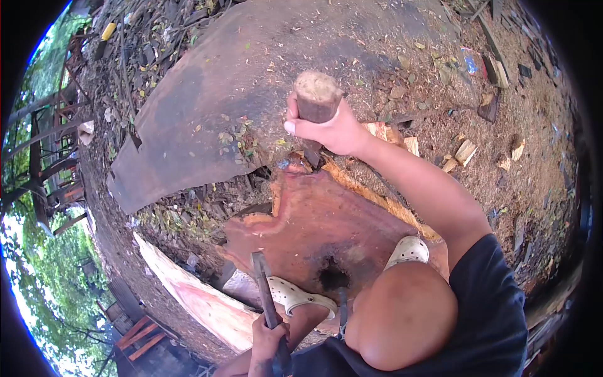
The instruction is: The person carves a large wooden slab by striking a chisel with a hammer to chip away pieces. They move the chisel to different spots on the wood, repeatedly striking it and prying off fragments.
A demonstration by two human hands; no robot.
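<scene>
My right hand (326, 129), at the end of an outstretched arm, is wrapped round a thick wooden mallet (317, 94) with a pale, worn end facing up. A narrower dark part of it points down toward the tip of a reddish wooden slab (314, 220); whether it touches cannot be seen. Low on the left, my left hand (270, 337) is closed on a long dark chisel (265, 292). The chisel's bright flat edge points away from me, above the slab's left side. A dark hole (333, 275) shows in the slab near my knee.
Pale clogs (408, 251) are on my feet at the slab. A split log (195, 301) lies to the left. Beyond the slab is a flat dark sheet (207, 107) with scattered leaves. Wood chips (466, 152) and sawdust cover the ground to the right.
</scene>
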